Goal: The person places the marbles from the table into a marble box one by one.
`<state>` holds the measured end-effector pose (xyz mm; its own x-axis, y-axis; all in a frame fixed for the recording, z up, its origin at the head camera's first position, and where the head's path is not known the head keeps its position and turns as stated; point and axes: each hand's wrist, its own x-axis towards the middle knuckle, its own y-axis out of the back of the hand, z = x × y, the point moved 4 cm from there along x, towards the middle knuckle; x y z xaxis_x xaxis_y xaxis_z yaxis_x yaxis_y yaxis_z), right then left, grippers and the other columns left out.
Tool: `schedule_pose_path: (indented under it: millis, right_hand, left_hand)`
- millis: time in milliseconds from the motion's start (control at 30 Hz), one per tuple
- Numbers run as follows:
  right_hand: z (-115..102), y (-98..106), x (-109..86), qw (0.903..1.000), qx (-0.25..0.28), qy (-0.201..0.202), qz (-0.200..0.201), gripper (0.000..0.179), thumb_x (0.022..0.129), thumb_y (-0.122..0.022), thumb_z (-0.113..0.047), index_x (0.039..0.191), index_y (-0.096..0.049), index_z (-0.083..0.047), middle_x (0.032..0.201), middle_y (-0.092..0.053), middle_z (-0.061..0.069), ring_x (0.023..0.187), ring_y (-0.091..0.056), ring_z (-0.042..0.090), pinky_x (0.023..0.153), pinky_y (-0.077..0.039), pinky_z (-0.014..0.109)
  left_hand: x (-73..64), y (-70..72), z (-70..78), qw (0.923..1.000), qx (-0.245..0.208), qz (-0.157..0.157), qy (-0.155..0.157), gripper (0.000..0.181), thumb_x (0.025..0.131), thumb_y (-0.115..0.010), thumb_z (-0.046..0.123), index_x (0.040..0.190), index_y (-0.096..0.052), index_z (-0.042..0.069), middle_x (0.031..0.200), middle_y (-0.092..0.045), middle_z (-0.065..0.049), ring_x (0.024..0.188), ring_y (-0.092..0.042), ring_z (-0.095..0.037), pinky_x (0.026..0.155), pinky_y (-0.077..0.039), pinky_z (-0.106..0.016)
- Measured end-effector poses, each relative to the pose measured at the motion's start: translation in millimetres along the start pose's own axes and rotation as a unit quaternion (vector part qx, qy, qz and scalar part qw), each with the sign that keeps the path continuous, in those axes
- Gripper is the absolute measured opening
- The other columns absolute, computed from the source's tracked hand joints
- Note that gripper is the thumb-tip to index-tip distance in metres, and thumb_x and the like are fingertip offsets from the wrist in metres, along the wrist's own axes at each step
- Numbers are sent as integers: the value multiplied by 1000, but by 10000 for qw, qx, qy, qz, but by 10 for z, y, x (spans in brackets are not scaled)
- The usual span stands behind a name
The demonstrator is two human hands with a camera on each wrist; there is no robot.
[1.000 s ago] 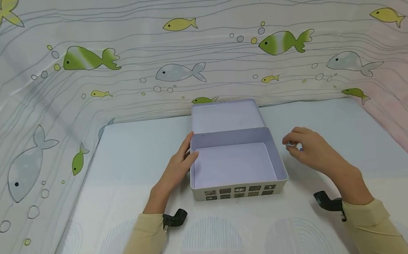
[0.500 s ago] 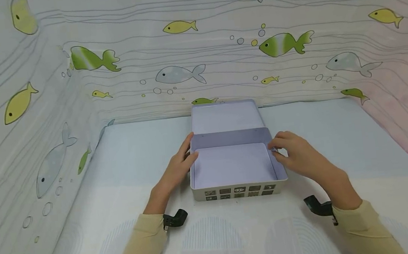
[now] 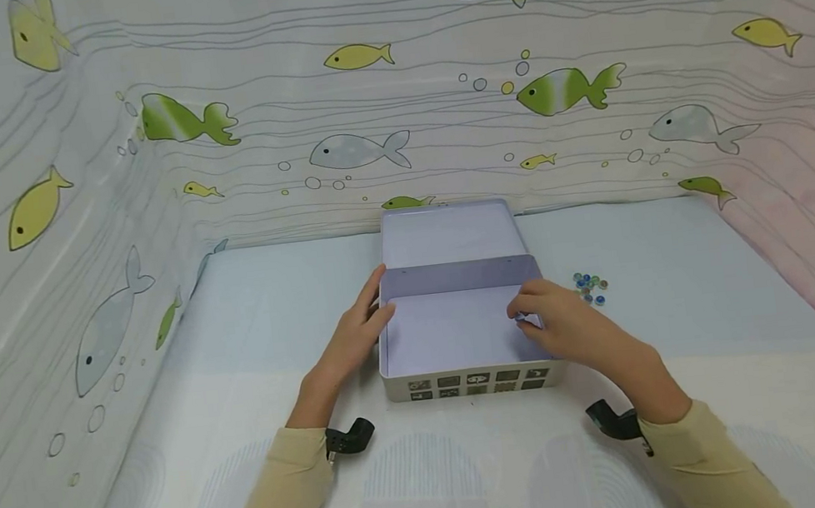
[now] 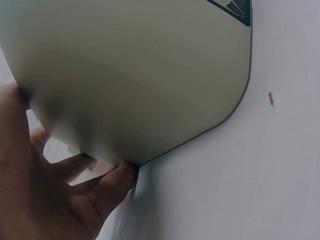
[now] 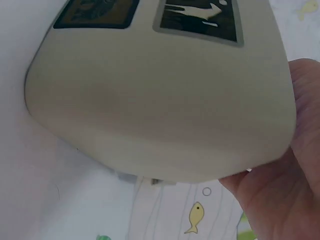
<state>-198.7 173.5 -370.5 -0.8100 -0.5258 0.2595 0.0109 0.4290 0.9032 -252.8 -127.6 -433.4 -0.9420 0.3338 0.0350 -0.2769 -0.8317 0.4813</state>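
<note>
An open box (image 3: 477, 382) with a pale lilac inside and small dark pictures on its front stands mid-table, its hinged lid (image 3: 450, 232) tipped back. At its left wall my left hand (image 3: 353, 334) holds on, thumb over the rim and fingers along the outside; the left wrist view shows those fingers (image 4: 112, 192) against the box's side. My right hand (image 3: 564, 321) is over the right part of the box, pinching something small, bluish and shiny, like a glass marble (image 3: 521, 317), mostly hidden by the fingers. Several coloured glass marbles (image 3: 586, 283) lie to the right of the box.
A pale cloth with faint circle patterns covers the table (image 3: 270, 303). Behind and along both sides rises a fish-print curtain (image 3: 435, 100), close behind the lid. The box's side (image 5: 150, 110) fills much of the right wrist view.
My right hand has moved left from beside the box, across its right rim to over its inside, with the small shiny thing pinched. The marbles behind it now show. My left hand stays put.
</note>
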Motion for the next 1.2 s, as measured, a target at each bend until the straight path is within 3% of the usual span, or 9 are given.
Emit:
schedule_pose_path:
  millis: [367, 733, 967, 1067, 1200]
  right_hand:
    - [-42, -191, 17, 9996, -114, 85, -231, 15, 83, -74, 0, 96, -74, -8, 93, -64, -1, 87, -61, 16, 76, -54, 34]
    - [-37, -350, -12, 9936, -965, -206, -554, 14, 86, -70, -3, 98, -75, -8, 95, -68, 1, 85, -62, 16, 72, -55, 34]
    - [-48, -393, 10, 9888, -1402, -45, -511, 13, 82, -75, -4, 93, -76, -11, 87, -69, -1, 76, -60, 12, 64, -52, 30]
    - [-49, -397, 19, 9871, -1511, -29, -528, 13, 81, -75, -5, 91, -77, -12, 84, -69, -3, 71, -56, 11, 61, -51, 29]
    - [-43, -407, 31, 9857, -1563, -53, -632, 13, 81, -76, -6, 91, -77, -13, 82, -68, -4, 68, -53, 9, 60, -49, 28]
  left_hand:
    - [-40, -71, -22, 9999, 91, 95, -72, 65, 103, -45, 44, 159, -11, 42, 166, -24, -5, 150, -32, -33, 119, -32, -53]
    - [-94, -147, -84, 9995, 117, 181, -246, 65, 103, -44, 43, 159, -10, 40, 167, -20, 0, 153, -26, -28, 122, -27, -49]
    - [-86, -143, -96, 9997, 104, 156, -168, 65, 104, -44, 40, 159, -10, 39, 167, -20, -1, 152, -26, -30, 121, -28, -51]
    - [-100, -131, -48, 9998, 53, 106, -168, 65, 105, -44, 36, 161, -9, 33, 167, -18, -4, 153, -24, -32, 122, -26, -52]
    - [-195, -92, 185, 10000, 27, -24, -89, 66, 106, -43, 28, 162, -9, 22, 167, -17, -12, 152, -23, -36, 121, -27, -53]
